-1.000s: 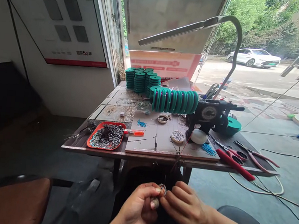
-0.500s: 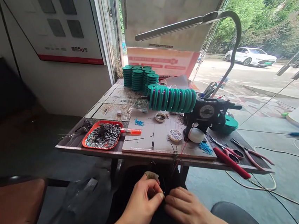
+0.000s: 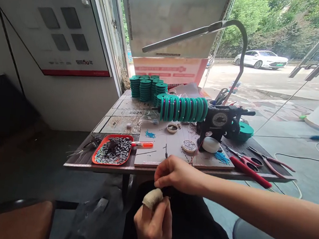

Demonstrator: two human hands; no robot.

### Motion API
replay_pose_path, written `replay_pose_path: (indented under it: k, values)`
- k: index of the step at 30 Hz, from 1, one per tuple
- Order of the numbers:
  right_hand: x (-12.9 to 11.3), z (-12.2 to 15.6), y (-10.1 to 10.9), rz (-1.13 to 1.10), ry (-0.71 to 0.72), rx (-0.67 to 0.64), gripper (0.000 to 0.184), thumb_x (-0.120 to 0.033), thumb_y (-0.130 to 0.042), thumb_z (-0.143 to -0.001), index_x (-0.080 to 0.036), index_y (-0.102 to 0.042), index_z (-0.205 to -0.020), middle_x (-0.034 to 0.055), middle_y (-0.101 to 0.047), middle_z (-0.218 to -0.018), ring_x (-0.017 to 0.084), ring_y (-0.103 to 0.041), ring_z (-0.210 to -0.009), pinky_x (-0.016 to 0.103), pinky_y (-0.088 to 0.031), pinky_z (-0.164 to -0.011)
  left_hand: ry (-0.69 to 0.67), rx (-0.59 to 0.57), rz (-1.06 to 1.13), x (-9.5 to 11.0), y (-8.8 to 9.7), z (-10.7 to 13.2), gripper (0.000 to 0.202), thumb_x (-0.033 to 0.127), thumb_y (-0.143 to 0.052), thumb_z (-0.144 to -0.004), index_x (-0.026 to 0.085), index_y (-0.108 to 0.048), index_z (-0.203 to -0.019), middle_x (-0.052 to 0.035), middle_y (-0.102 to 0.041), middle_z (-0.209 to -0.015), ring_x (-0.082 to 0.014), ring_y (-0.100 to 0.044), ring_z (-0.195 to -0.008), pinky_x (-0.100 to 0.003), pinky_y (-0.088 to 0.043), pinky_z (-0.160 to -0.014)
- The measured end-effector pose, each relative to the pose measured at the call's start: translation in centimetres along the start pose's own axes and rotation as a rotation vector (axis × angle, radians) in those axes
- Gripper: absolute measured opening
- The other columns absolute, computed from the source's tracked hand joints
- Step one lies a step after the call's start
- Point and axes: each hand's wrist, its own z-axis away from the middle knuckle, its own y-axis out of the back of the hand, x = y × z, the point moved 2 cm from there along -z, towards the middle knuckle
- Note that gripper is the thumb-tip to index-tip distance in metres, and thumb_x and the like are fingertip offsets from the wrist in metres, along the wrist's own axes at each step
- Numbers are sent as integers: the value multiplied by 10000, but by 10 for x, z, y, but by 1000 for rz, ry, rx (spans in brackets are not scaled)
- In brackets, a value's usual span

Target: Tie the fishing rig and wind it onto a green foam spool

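Observation:
My left hand (image 3: pixel 153 226) is low in front of the table edge, fingers curled in a pinch, with a cloth-wrapped fingertip (image 3: pixel 152 198) pointing up; what it pinches is too small to make out. My right hand (image 3: pixel 175 174) reaches across above it at the table's front edge, fingers closed as if pinching a thin thread that I cannot see clearly. Just beyond lies the pale work board (image 3: pixel 170 150). A row of green spools (image 3: pixel 183 108) sits on a black winding device (image 3: pixel 220 121) behind it.
A red tray of small dark cylinders (image 3: pixel 113 149) sits front left on the table (image 3: pixel 93 162). Stacked green spools (image 3: pixel 147 86) stand at the back. Red-handled scissors and pliers (image 3: pixel 252 166) lie right. A bent lamp arm (image 3: pixel 213 30) hangs overhead. A brown seat (image 3: pixel 8 219) is lower left.
My right hand has risen from beside the left hand to the table's front edge. My left hand has turned so the wrapped fingertip points up. The view shifted slightly.

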Motion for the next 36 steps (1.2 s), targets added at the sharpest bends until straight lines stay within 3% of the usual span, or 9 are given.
replay_pose_path:
  k: [6, 7, 9, 12, 15, 19, 26, 32, 36]
  values:
    - [-12, -9, -1, 87, -6, -5, 282, -208, -537, -765, -47, -622, -979, -13, -519, -710, -93, -358, -504, 7, -258, -522, -23, -41, 144, -2, 3, -2, 154, 72, -564, -742, 159, -664, -821, -35, -685, -776, -73, -624, -683, -137, -470, -650]
    - [-11, -5, -1, 96, 0, 18, 269, -205, -528, -773, -58, -617, -981, -12, -524, -740, -95, -363, -536, 5, -252, -547, 110, -102, 267, -4, 3, -4, 134, 89, -561, -745, 165, -665, -784, -26, -682, -759, -62, -618, -660, -122, -460, -617]
    - [-2, 7, -2, 168, 86, 149, 212, -185, -525, -777, -71, -609, -936, -7, -518, -801, -91, -351, -632, 9, -220, -611, 612, -326, 612, -9, -1, -9, 99, 163, -572, -738, 161, -637, -664, -5, -648, -689, -25, -557, -547, -98, -400, -500]
    - [24, 34, -9, 452, 575, 486, 201, -203, -463, -839, -55, -577, -764, 17, -469, -772, -53, -277, -730, 60, -169, -701, 1494, -691, 1130, -9, -6, -13, 110, 221, -624, -649, 142, -567, -597, 47, -516, -545, 24, -348, -390, -96, -189, -367]
    - [59, 54, -26, 698, 964, 631, 356, -213, -258, -935, -97, -575, -823, 43, -427, -714, -23, -269, -744, 115, -151, -734, 1816, -793, 1346, -7, -5, -19, 133, 181, -668, -561, 141, -563, -632, 54, -540, -625, 32, -339, -389, -104, -125, -365]
    - [82, 50, -43, 828, 1119, 659, 329, -216, -230, -942, -108, -541, -956, 48, -432, -730, -10, -311, -765, 140, -154, -741, 1913, -756, 1378, -6, -4, -17, 157, 144, -681, -534, 132, -565, -640, 41, -593, -682, 29, -386, -404, -101, -180, -390]
    - [83, 34, -49, 824, 1171, 810, 269, -178, -264, -918, -77, -513, -926, 45, -456, -776, -7, -327, -765, 155, -162, -740, 1961, -764, 1365, -3, -4, -16, 196, 151, -699, -526, 133, -553, -656, 69, -511, -577, 31, -355, -385, -104, -94, -369]
    - [102, 34, -48, 854, 1099, 682, 349, -186, -209, -936, -75, -533, -873, 46, -461, -822, -2, -296, -775, 152, -171, -739, 1936, -873, 1315, -4, -8, -13, 223, 182, -697, -520, 154, -528, -663, 71, -444, -506, 11, -388, -406, -115, -57, -386]
    - [112, 30, -51, 739, 1018, 481, 498, -240, -110, -959, -65, -534, -765, 64, -426, -751, 14, -233, -738, 135, -140, -704, 1691, -982, 1190, -7, -13, -18, 136, 201, -631, -570, 147, -532, -646, 49, -498, -587, 9, -397, -442, -124, -128, -409]
